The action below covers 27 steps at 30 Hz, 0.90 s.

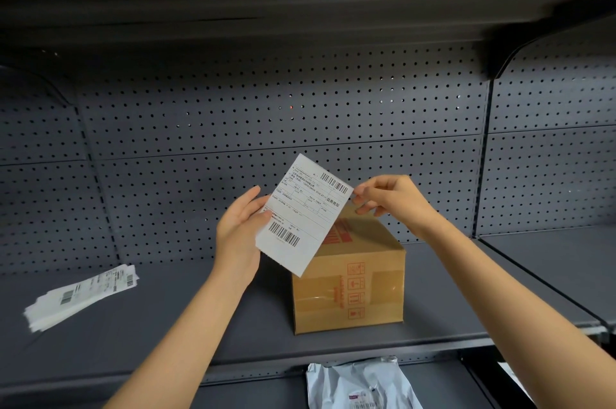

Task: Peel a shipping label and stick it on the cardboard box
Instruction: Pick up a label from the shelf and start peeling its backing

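The shipping label (pixel 304 213) is held up in the air between the two hands, printed side toward the camera and tilted so its top corner leans away to the right. The left hand (pixel 240 228) cups the label's left edge, thumb on the front near the lower barcode and the other fingers out of sight behind the sheet, so it is closed on the label. The right hand (pixel 390 197) has its fingertips (pixel 358 198) pinched at the upper right corner, touching or very nearly touching the paper; whether it has already split the sticker from its backing cannot be told. The cardboard box (pixel 353 278) sits on the shelf (pixel 166 315) just below and behind the hands, its taped top partly hidden by the label. Far to the left of the left hand lies a fanned stack of labels (pixel 83 295) on the same shelf, and below the right forearm, on the lower level, a grey mailer bag (pixel 363 385). The step in hand appears to be starting the peel at that corner. To do it well, the person should probably flex the corner until the layers part, then draw the sticker off slowly at a low angle while the left hand keeps the backing taut, touching only the margin of the adhesive side. The box top offers a flat landing place; laying one edge down first and smoothing across would likely avoid creases and bubbles.
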Tool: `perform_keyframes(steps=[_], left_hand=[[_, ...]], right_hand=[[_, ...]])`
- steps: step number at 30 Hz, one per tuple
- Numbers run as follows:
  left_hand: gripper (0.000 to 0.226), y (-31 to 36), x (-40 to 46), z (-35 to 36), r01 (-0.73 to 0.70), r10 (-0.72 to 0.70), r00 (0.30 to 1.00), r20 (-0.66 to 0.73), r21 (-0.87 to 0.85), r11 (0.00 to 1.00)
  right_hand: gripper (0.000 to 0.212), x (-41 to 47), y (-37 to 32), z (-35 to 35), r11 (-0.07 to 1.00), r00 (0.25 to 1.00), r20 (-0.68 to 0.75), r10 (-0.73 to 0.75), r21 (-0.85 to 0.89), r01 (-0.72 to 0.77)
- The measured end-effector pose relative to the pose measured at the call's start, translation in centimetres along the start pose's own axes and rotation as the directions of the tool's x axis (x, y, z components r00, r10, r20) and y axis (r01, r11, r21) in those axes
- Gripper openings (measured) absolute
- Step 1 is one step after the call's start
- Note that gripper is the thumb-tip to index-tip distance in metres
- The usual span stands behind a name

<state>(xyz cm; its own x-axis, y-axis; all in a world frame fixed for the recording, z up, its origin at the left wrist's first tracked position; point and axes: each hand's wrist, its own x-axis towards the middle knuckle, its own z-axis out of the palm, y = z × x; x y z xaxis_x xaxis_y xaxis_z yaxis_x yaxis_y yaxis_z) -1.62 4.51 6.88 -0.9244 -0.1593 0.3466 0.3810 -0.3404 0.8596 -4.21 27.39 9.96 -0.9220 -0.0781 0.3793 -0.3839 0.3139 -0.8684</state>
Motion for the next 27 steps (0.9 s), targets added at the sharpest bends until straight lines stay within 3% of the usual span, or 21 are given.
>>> perform_keyframes(steps=[7,19,27], left_hand=[[0.046,-0.3,0.0,-0.3,0.009,-0.009,1.0,0.008,0.006,1.0],[0.045,-0.7,0.3,-0.7,0.022,-0.022,1.0,-0.003,0.002,1.0],[0.04,-1.3,1.2,-0.9,-0.003,0.004,1.0,-0.009,0.154,0.988]], right_hand=[[0.02,-0.2,0.0,-0.1,1.0,1.0,0.025,-0.002,0.025,0.002],[0.017,-0.1,0.1,0.1,1.0,0.996,0.089,-0.002,0.021,0.0],[0.021,-0.4,0.2,0.4,0.997,0.994,0.111,0.016,0.078,-0.024]])
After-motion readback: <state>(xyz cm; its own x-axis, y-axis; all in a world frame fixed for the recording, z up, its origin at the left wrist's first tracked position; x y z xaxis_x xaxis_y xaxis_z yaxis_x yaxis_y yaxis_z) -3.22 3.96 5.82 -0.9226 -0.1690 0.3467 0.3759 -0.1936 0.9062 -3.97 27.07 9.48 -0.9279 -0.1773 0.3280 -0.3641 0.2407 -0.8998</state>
